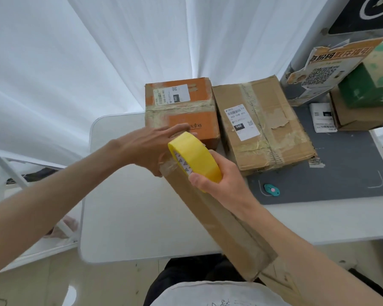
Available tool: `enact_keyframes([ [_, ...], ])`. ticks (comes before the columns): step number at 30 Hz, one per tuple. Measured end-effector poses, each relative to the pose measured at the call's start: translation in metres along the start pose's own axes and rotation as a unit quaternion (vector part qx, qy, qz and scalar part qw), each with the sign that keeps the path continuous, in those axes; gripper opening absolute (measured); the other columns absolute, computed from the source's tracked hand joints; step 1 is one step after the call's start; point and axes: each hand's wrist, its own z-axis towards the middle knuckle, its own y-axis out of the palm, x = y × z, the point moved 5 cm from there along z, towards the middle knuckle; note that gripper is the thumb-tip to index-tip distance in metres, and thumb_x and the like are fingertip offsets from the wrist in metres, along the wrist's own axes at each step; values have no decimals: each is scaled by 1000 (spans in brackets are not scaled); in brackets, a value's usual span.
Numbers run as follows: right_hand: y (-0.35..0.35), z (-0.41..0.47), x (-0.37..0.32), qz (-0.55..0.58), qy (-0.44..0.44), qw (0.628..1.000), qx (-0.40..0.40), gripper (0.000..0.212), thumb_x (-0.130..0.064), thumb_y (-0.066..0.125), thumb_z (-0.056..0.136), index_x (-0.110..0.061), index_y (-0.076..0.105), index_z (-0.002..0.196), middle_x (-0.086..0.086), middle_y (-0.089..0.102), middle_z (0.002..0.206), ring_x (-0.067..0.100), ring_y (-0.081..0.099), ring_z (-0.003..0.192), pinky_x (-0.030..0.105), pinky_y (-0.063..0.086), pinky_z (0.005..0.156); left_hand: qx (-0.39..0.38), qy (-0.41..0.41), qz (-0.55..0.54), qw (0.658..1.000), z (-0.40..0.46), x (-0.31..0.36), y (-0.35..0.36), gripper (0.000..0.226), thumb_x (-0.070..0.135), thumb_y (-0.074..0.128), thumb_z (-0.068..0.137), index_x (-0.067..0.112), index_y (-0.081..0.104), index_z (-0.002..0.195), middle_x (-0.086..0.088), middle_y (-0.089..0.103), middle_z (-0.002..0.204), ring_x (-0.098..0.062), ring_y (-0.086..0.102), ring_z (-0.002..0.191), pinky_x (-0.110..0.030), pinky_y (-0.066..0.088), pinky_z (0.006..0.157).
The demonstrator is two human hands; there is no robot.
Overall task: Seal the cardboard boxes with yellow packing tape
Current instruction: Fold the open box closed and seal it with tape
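Observation:
A long brown cardboard box lies slanted across the white table's front edge, its near end over my lap. My right hand grips a roll of yellow packing tape above the box's far end. My left hand reaches in from the left, fingers straight, at the far end of the box beside the roll; its fingertips lie behind the roll. Whether any tape is pulled off the roll cannot be seen.
An orange box and a brown box, both with labels and old tape, stand at the back of the white table. A grey mat holds a small teal cutter. More boxes are stacked at the right.

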Motion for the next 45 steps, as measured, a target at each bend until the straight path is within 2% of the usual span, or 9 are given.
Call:
enact_keyframes([
  [2,-1,1,-5,-31,-22,999,-18,39,-46,81,78,-31,60,107,3,66,94,27,65,85,54,55,72,31,-24,-4,999,-11,6,2,134,61,91,50,33,17,159,5,11,164,-26,52,128,-34,58,68],
  [6,3,0,-12,-87,-59,992,-65,51,-26,87,79,-21,54,118,2,65,105,20,64,99,49,53,81,68,-109,-36,991,-48,14,22,140,58,91,50,37,7,160,16,7,163,-22,50,114,-36,55,64],
  [10,20,-13,-7,-115,-75,986,-92,45,-33,82,84,-21,53,118,0,65,104,21,64,95,49,53,80,98,-162,-70,979,-71,24,33,148,57,92,50,33,-3,162,16,5,165,-23,46,124,-39,55,86],
  [12,23,-20,-2,-133,-91,985,-56,40,-41,77,85,-26,53,114,-3,66,101,18,64,92,44,53,76,126,-171,-73,975,-80,30,39,148,56,93,56,23,-4,163,11,-3,169,-23,26,149,-40,37,117],
  [14,22,-24,4,-129,-100,987,-4,40,-43,75,86,-29,49,113,-3,66,101,18,64,94,44,54,77,164,-180,-68,967,-86,40,45,140,56,89,64,17,-2,163,4,-8,171,-16,3,157,-40,17,127],
  [21,17,-14,21,-97,-108,989,7,37,-30,70,95,-20,44,120,0,64,105,22,65,101,51,55,83,232,-211,-103,944,-81,58,64,121,70,76,73,12,17,162,-2,13,170,-14,3,157,-39,12,128],
  [27,15,-10,5,-142,-147,979,-3,34,-21,69,94,-33,41,110,-14,61,96,9,63,88,24,53,65,251,-220,-100,937,-82,56,70,121,78,69,71,13,20,161,-2,18,169,-15,10,157,-37,14,128],
  [34,-29,-43,2,-237,-170,952,96,36,-45,62,73,-36,47,104,-18,55,77,-11,57,76,6,41,57,251,-227,-107,935,-80,55,71,125,77,68,71,16,10,163,2,10,171,-12,7,157,-37,13,128],
  [45,-29,-50,6,-233,-173,952,98,56,-27,75,86,-29,43,132,-18,48,114,-4,52,105,15,49,68,255,-212,-72,941,-80,58,75,119,75,66,75,16,11,163,1,6,171,-16,-2,158,-42,5,129],
])
